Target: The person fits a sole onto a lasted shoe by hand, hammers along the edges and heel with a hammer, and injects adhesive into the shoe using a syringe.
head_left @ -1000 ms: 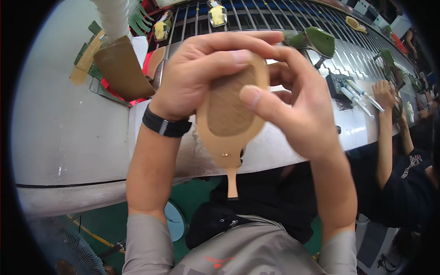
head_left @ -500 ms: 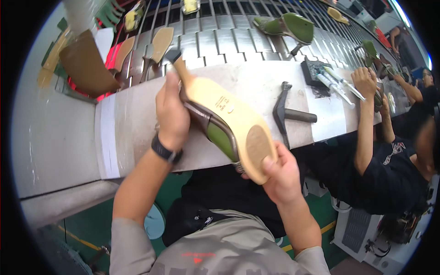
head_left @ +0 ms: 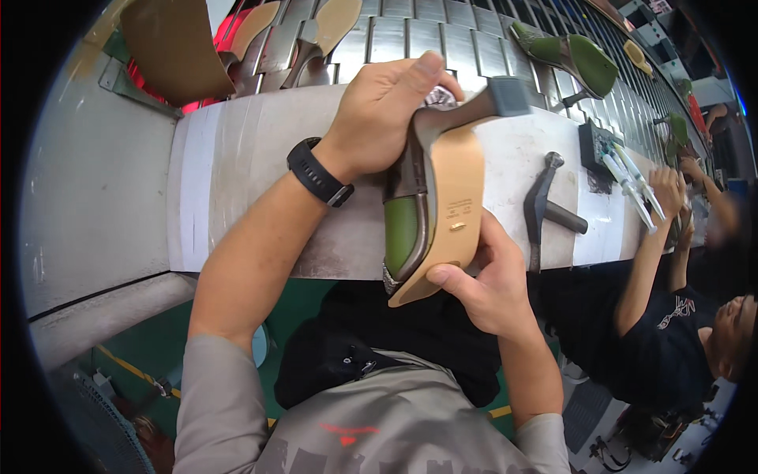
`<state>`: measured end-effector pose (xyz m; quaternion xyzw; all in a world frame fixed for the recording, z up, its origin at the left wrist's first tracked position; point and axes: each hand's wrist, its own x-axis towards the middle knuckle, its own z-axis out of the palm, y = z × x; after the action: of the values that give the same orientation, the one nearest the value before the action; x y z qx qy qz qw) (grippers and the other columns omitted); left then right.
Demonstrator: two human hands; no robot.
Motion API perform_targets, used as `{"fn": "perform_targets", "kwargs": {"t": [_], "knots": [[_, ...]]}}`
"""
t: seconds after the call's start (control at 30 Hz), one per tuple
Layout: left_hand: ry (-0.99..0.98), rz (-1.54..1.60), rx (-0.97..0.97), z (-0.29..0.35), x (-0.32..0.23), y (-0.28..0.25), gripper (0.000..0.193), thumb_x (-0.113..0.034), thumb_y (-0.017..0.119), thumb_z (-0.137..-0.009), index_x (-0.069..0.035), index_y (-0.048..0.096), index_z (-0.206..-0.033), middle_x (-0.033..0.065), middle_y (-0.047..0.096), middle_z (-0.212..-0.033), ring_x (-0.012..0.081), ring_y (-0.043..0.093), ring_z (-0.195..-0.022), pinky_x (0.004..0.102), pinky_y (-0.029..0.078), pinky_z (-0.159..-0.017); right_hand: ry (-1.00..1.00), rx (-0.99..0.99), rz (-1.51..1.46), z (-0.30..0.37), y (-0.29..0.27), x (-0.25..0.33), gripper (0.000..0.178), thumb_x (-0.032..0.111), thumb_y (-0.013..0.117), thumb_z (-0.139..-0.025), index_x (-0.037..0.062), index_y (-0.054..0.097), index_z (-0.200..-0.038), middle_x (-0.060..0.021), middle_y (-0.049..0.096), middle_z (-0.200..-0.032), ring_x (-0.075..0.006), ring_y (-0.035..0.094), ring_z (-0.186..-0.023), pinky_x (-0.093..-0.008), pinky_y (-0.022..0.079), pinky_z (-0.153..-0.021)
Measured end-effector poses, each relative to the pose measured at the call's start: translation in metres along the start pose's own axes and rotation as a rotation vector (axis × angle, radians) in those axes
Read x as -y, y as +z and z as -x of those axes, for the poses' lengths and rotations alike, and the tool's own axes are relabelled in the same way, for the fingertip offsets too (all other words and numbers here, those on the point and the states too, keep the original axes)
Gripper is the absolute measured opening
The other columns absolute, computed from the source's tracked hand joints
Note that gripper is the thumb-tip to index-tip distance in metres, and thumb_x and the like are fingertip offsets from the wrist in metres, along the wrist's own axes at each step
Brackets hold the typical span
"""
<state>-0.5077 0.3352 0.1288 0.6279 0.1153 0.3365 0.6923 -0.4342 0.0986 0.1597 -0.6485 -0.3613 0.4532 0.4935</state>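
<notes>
Head view: left hand clamped over the heel end of a green high-heeled shoe, fingers curled together round it, tan sole turned up. Right hand gripping the toe end, thumb pressed on the sole edge, fingers wrapped beneath. Beyond the right fingers, a hammer lying on the grey workbench, apart from the shoe.

One green high-heeled shoe with a tan sole in hand, near centre. One more green shoe far right on the slatted belt, and another further right: three in all. Two loose tan soles far centre. One hammer on the bench, right. One black watch. One co-worker at right.
</notes>
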Motion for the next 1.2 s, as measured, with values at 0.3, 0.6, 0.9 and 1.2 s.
{"fn": "perform_targets", "kwargs": {"t": [0.3,0.6,0.9,1.2], "knots": [[0.044,-0.074,0.087,-0.002,0.001,-0.006,0.058,-0.046,0.049,-0.118,0.006,0.076,-0.11,0.0062,0.075,-0.103,0.0098,0.064,-0.094,0.0266,0.051,-0.087,0.099,-0.12,-0.099,-0.001,0.008,0.015,0.074,0.011,0.087,-0.087,-0.0065,0.053,-0.149,-0.0123,0.074,-0.126,-0.0197,0.073,-0.113,-0.0331,0.057,-0.096],[0.036,-0.023,0.279,0.016,-0.007,0.003,0.072,-0.054,0.035,-0.119,0.005,0.074,-0.106,0.012,0.072,-0.103,0.0178,0.067,-0.096,0.0326,0.052,-0.09,-0.519,-0.017,0.776,-0.037,-0.026,0.106,0.054,0.007,0.089,-0.073,0.0057,0.074,-0.125,-0.0085,0.068,-0.084,-0.0223,0.063,-0.064,-0.0356,0.05,-0.056],[-0.072,-0.025,0.31,0.012,-0.012,0.005,0.115,-0.085,0.003,-0.103,0.004,0.076,-0.103,0.0138,0.072,-0.103,0.0212,0.068,-0.097,0.0336,0.054,-0.093,-1.012,-0.155,0.951,-0.034,-0.019,0.068,0.047,0.004,0.078,-0.068,-0.0053,0.077,-0.114,-0.0072,0.068,-0.085,-0.0191,0.065,-0.064,-0.0323,0.051,-0.053],[0.017,-0.126,0.321,0.011,-0.012,0.005,0.11,-0.077,0.001,-0.107,0.002,0.077,-0.1,0.0147,0.073,-0.099,0.024,0.068,-0.096,0.0365,0.053,-0.093,-1.092,-0.141,0.885,-0.046,-0.025,0.052,0.049,0.003,0.08,-0.068,-0.0078,0.077,-0.115,-0.0111,0.07,-0.088,-0.0249,0.07,-0.069,-0.0333,0.054,-0.055]]}}
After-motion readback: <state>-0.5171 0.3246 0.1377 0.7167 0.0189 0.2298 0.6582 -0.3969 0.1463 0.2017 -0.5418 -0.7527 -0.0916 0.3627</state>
